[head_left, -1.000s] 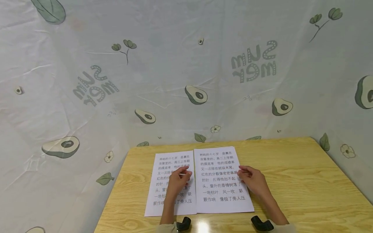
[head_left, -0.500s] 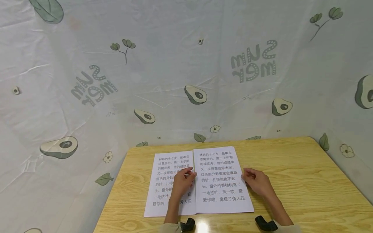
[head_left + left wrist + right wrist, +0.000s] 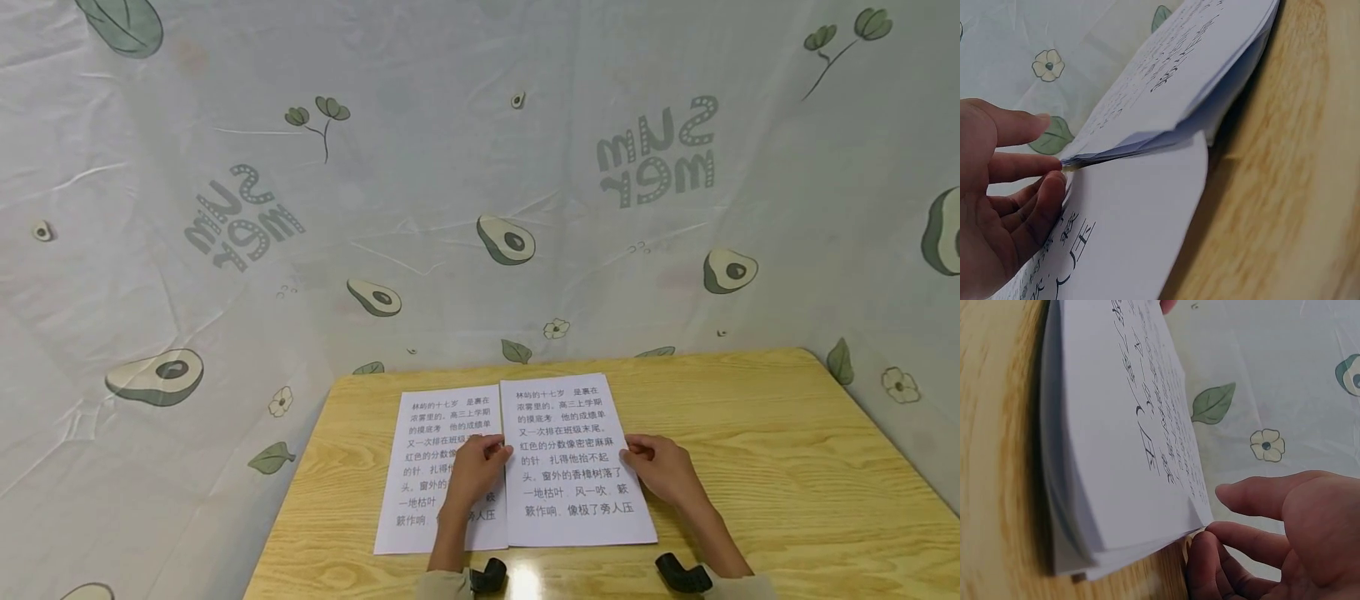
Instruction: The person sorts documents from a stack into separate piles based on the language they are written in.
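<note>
Two stacks of white paper printed with Chinese text lie side by side in the head view. My left hand (image 3: pixel 477 471) is over the left stack (image 3: pixel 442 417), its fingertips at the left edge of the right stack (image 3: pixel 566 462). Up close in the left wrist view, the index fingertip meets that edge while the thumb stays apart; the sheets (image 3: pixel 1204 75) gape a little at their near end. My right hand (image 3: pixel 660 468) is on the opposite side. In the right wrist view its index fingertip touches the edge of the sheets (image 3: pixel 1110 481), thumb raised away.
Both stacks lie on a wood-grain table (image 3: pixel 787 467). Behind and at the sides hangs a pale cloth (image 3: pixel 450 167) with avocado and leaf prints. Black curved pieces (image 3: pixel 489 575) sit at each wrist, by the sleeves.
My left hand has moved right, from over the left stack to the seam between the stacks. The right hand has shifted slightly outward, off the printed page to its right edge.
</note>
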Available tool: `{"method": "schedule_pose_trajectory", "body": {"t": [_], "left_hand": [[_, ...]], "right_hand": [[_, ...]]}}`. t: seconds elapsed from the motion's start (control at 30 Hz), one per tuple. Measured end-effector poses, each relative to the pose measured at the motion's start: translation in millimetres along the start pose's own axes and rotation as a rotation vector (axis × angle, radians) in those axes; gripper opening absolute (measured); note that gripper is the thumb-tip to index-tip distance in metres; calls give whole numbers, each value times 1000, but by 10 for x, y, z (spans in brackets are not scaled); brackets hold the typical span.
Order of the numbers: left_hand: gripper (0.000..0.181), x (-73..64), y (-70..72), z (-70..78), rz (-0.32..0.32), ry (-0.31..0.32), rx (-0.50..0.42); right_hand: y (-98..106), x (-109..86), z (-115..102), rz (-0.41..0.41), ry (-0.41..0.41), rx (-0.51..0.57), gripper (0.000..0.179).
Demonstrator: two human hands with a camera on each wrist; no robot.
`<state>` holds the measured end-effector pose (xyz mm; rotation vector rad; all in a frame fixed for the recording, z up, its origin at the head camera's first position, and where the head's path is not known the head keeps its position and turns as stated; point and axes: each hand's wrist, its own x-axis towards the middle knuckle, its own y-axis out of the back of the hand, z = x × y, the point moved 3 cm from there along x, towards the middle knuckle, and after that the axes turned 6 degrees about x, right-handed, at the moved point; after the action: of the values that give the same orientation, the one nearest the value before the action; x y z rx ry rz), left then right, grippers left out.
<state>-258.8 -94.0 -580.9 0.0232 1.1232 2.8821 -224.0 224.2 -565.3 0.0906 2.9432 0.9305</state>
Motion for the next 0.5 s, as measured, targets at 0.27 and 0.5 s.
{"method": "schedule_pose_trajectory", "body": {"t": [0.27,0.5], "left_hand": [[36,-3,18,40,3,-29,1],[38,-38,54,94,-7,-19,-26]], "right_hand": [[-10,-17,-31,5,-6,10,45],[-6,-41,-91,22,31,14,43]]}}
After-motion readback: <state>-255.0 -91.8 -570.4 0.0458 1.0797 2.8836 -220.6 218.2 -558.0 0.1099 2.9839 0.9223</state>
